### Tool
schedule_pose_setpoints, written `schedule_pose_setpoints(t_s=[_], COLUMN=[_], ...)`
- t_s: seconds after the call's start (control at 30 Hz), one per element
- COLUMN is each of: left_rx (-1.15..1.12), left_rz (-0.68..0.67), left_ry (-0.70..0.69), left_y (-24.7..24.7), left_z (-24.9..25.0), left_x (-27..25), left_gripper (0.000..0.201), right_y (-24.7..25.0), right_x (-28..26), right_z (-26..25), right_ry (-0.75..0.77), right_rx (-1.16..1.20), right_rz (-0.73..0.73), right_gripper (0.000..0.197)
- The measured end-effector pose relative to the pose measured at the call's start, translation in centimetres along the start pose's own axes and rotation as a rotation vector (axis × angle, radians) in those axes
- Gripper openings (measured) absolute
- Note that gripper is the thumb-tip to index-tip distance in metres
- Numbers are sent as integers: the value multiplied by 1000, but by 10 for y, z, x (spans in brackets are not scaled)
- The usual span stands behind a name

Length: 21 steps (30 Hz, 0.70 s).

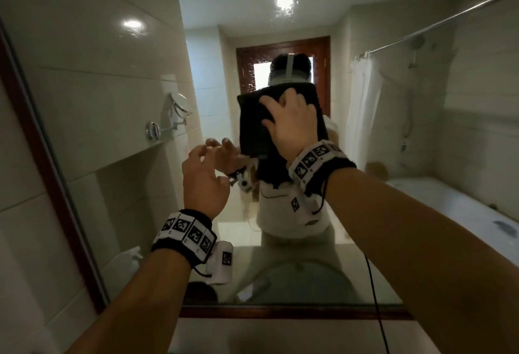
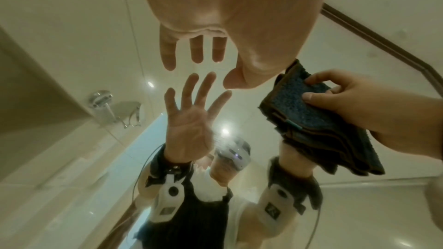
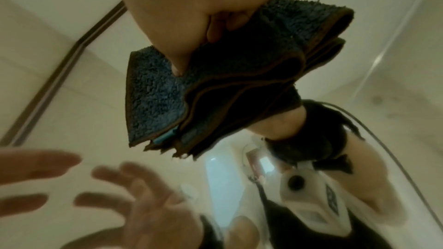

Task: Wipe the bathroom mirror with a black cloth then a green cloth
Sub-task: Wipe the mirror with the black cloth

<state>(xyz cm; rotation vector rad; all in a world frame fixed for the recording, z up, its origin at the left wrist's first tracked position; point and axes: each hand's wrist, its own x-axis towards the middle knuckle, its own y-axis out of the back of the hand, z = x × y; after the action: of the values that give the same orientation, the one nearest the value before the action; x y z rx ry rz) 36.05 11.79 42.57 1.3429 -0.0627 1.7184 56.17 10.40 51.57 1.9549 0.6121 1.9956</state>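
A folded black cloth (image 1: pixel 252 126) is held up at the bathroom mirror (image 1: pixel 421 134), about face height in my reflection. My right hand (image 1: pixel 289 123) grips it, fingers spread over its back and thumb on its left side. In the left wrist view the right hand (image 2: pixel 347 101) pinches the cloth (image 2: pixel 299 113), whose far face seems to meet the glass. The right wrist view shows the cloth (image 3: pixel 215 82) folded in several layers under my right hand (image 3: pixel 191 16). My left hand (image 1: pixel 205 157) hovers just left of the cloth with relaxed fingers (image 2: pixel 167 54), holding nothing. No green cloth is in view.
The mirror's dark wooden frame (image 1: pixel 36 143) runs down the left and along the bottom. Reflected in the glass are a round shaving mirror (image 1: pixel 179 106) on a wall arm, a white shower curtain (image 1: pixel 362 106), a bathtub (image 1: pixel 449 204) and a spray bottle (image 1: pixel 132 258). A black cable (image 1: pixel 376 297) hangs from my right wrist.
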Motion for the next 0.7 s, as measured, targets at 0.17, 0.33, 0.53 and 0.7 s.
schedule_pose_setpoints(t_s=[0.17,0.33,0.53,0.7], left_rx=[40,50,104,147], left_rz=[-20,2,-18,-21], left_ry=[-51,-131,-155,-105], left_y=[-31,-74,-125,-143], left_z=[85,169,226,246], left_x=[-8,-13,-23,-28], left_gripper=[67,73,72,71], right_y=[49,91,123,137], right_x=[-16,-49,-84,-101], right_z=[113,223,331,381], right_ry=[-170,-271,-369,-415], right_rx=[40,75,128,179], right_rz=[40,41,79,106], right_gripper=[44,45,45,43])
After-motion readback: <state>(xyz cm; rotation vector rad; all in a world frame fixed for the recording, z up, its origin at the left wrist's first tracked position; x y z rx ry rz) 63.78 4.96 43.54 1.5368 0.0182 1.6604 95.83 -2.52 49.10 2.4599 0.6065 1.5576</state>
